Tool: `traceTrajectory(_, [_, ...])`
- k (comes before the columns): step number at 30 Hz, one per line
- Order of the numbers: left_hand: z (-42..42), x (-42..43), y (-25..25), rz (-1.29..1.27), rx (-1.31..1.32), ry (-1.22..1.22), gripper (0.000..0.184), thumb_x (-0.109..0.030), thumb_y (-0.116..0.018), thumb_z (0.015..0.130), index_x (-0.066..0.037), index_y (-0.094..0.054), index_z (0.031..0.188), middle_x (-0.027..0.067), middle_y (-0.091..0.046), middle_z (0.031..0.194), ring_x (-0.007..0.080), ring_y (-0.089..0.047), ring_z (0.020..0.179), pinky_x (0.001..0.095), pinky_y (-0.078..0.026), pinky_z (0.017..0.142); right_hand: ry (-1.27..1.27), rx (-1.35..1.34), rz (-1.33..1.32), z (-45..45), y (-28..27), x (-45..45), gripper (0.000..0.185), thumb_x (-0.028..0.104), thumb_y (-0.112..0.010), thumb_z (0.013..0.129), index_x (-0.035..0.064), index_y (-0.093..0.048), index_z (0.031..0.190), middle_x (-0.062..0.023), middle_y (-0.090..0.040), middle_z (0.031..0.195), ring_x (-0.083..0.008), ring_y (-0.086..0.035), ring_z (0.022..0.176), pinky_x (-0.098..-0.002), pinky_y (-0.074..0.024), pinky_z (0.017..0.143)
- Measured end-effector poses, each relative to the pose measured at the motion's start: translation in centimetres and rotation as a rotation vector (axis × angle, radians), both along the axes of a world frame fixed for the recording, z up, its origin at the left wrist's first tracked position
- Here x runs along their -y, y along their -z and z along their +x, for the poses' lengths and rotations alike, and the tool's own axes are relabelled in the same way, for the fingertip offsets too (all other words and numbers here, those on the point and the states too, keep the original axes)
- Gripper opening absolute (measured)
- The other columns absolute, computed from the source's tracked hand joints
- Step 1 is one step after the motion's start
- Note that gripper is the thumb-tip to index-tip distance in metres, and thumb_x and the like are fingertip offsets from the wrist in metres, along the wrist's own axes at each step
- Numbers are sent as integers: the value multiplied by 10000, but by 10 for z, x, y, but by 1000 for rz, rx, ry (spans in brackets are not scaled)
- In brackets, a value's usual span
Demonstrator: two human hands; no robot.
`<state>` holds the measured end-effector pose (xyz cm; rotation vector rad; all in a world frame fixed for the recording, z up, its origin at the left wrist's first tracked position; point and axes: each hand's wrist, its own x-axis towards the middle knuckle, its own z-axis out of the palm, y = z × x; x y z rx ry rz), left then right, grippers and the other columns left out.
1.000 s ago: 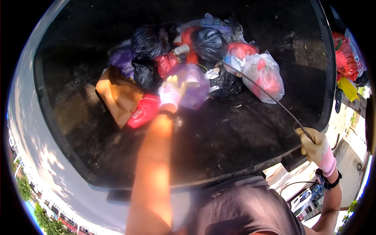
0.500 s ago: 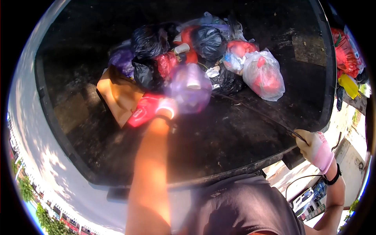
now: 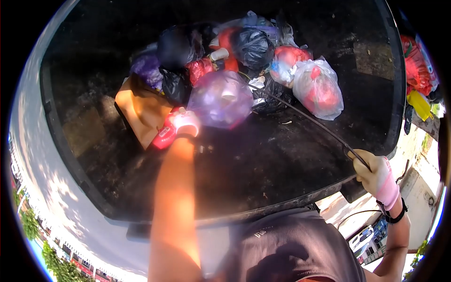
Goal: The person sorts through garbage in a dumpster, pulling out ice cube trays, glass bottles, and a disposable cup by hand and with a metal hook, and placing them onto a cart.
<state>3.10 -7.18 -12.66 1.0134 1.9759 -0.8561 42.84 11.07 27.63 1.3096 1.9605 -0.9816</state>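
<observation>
My left hand (image 3: 184, 121), in a glove, is at the red packet (image 3: 164, 136), beside a translucent purple bag (image 3: 221, 99). Glare washes over its fingers, so their grip cannot be made out. Just left of the packet lies a brown paper bag (image 3: 141, 110). At the right, my right hand (image 3: 369, 170), gloved in white and pink, is closed round a thin dark metal rod (image 3: 319, 124). The rod's far end reaches to a black bag (image 3: 270, 96) in the pile.
A dark bin floor (image 3: 244, 174) with a raised rim carries the heap. Black bags (image 3: 253, 47), a purple bag (image 3: 147, 70) and a clear bag with red contents (image 3: 322, 91) lie there. Outside the right rim hang red bags (image 3: 416, 68) and a yellow one (image 3: 419, 104).
My left hand has moved down and left from the purple bag to the red packet. The rod dipped, then rose again towards the pile. The purple bag has shifted slightly left.
</observation>
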Motion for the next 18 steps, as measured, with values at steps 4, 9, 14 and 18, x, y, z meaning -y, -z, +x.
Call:
traceTrajectory(4, [2,1,11,402,-177,62,341,-346,-601,1004,-123,-781,1188,121,-637,1380,309,-629,1240,501,-474,1008,-170,-10,33,-7,17,3,310,-7,-666,894,-52,-697,1200,-203,-710,970,-318,-718,722,-365,-578,672])
traceTrajectory(9, [19,1,26,717,-56,143,221,-264,-598,989,-113,-752,1041,82,-701,1179,294,-661,1085,471,-492,929,-594,-208,134,-6,46,5,361,20,-738,791,-48,-696,1143,-201,-717,1157,-318,-738,749,-387,-606,682])
traceTrajectory(14, [27,3,33,1116,-15,293,169,-213,-664,955,-102,-744,1053,71,-734,1204,293,-684,1054,470,-527,924,-127,-83,-5,-20,43,4,308,47,-690,884,-48,-703,1176,-172,-725,1015,-246,-719,674,-338,-573,637])
traceTrajectory(18, [41,-8,10,1055,416,456,445,-140,-700,909,-110,-664,1351,88,-666,1374,311,-613,1232,463,-466,1069,212,-7,-118,-36,56,3,293,77,-662,939,-36,-704,1206,-144,-700,883,-246,-711,655,-353,-549,614])
